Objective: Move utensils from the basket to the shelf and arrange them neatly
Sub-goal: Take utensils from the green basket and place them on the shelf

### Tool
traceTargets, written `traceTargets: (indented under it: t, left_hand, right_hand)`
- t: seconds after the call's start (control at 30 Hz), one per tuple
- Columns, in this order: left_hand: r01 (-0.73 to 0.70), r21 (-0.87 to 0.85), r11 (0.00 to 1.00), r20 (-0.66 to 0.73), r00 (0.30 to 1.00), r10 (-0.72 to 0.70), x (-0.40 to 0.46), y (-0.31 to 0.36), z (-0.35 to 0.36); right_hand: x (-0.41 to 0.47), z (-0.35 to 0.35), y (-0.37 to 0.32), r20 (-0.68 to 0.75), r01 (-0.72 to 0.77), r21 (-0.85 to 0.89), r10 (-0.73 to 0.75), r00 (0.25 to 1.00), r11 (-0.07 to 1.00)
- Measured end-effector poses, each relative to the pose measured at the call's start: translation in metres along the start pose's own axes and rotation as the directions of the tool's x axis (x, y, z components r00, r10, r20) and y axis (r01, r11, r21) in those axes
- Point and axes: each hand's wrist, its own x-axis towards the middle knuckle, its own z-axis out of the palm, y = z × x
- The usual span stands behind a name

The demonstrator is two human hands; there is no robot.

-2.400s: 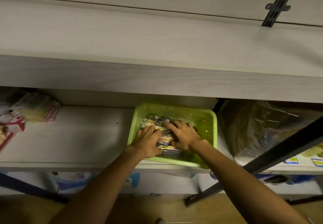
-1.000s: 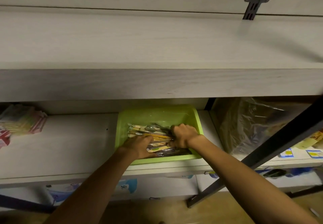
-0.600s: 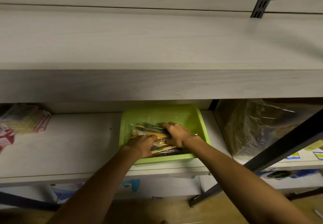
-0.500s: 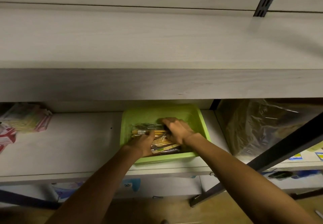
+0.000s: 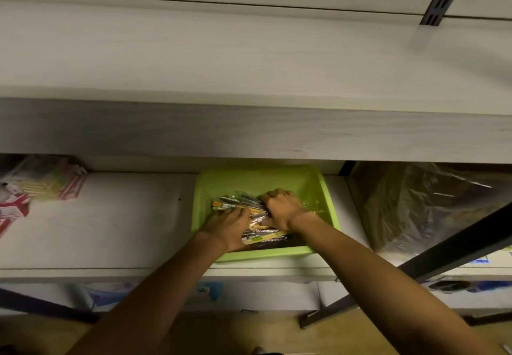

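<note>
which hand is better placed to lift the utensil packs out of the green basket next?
Right. The right hand is curled over the middle of the wrapped utensil packs in the green basket, apparently gripping them. The left hand lies flatter at their near-left edge, better suited to steadying.

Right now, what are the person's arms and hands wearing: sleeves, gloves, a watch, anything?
Nothing that shows. Both forearms are bare from the bottom edge of the picture up to the wrists, with no sleeve cuff in sight. The left hand and the right hand have no gloves, and no watch, bracelet or ring can be made out. The light is dim, so something as small as a thin ring could be missed.
</note>
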Motion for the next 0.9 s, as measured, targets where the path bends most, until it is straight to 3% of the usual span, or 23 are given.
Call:
traceTargets:
  t: [0.27, 0.5, 0.6, 0.7, 0.9]
  left_hand:
    - [0.09, -0.027, 0.996, -0.185, 0.978, -0.094, -0.014, 0.011, -0.005]
    - [-0.087, 0.045, 0.995, -0.4, 0.911, 0.098, -0.02, 0.012, -0.021]
    - [-0.221, 0.01, 0.975, -0.228, 0.949, 0.217, -0.019, 0.008, -0.017]
    - [-0.267, -0.018, 0.964, -0.018, 0.964, 0.267, -0.012, 0.007, -0.001]
    - [-0.253, 0.03, 0.967, 0.06, 0.966, 0.251, 0.001, 0.007, 0.006]
  right_hand:
    - [-0.007, -0.001, -0.002, -0.091, 0.027, 0.184, -0.01, 0.996, 0.983]
    - [-0.008, -0.017, -0.001, -0.045, -0.004, 0.181, 0.013, 0.999, 0.983]
    - [-0.006, -0.018, -0.003, 0.01, -0.021, 0.165, 0.02, 1.0, 0.986]
    - [-0.006, -0.019, -0.003, 0.034, -0.018, 0.187, 0.012, 0.999, 0.982]
    - [-0.012, -0.02, -0.003, -0.007, 0.042, 0.232, -0.042, 0.999, 0.972]
